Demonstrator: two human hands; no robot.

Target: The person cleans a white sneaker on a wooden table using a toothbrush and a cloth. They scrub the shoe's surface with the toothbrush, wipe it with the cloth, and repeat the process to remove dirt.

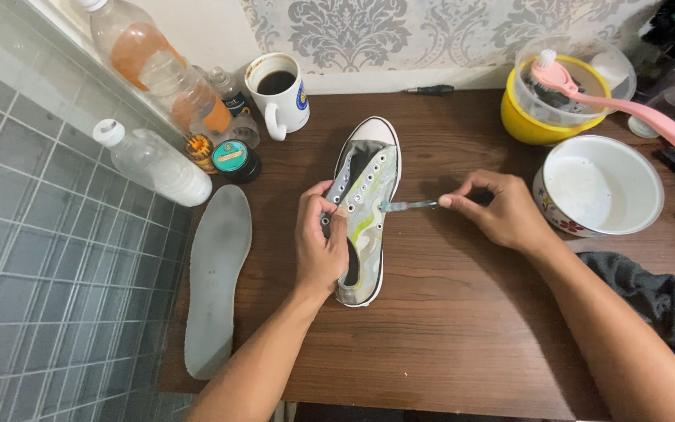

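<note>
Sneaker was laid mid-table, toe toward the mug, insole left of it. Left hand was clamped on its side; right hand, right of it, was pinched on a small brush, tip at the eyelets. Risk judged: a hard stroke could slide the shoe or flick grime mugward.

home washroom corner, grey tiled wall, damask wallpaper, wood table w/ coffee mug, wash bowls

one head-worn view looks steeply down, close over the wooden table, facing the patterned wall.
</note>
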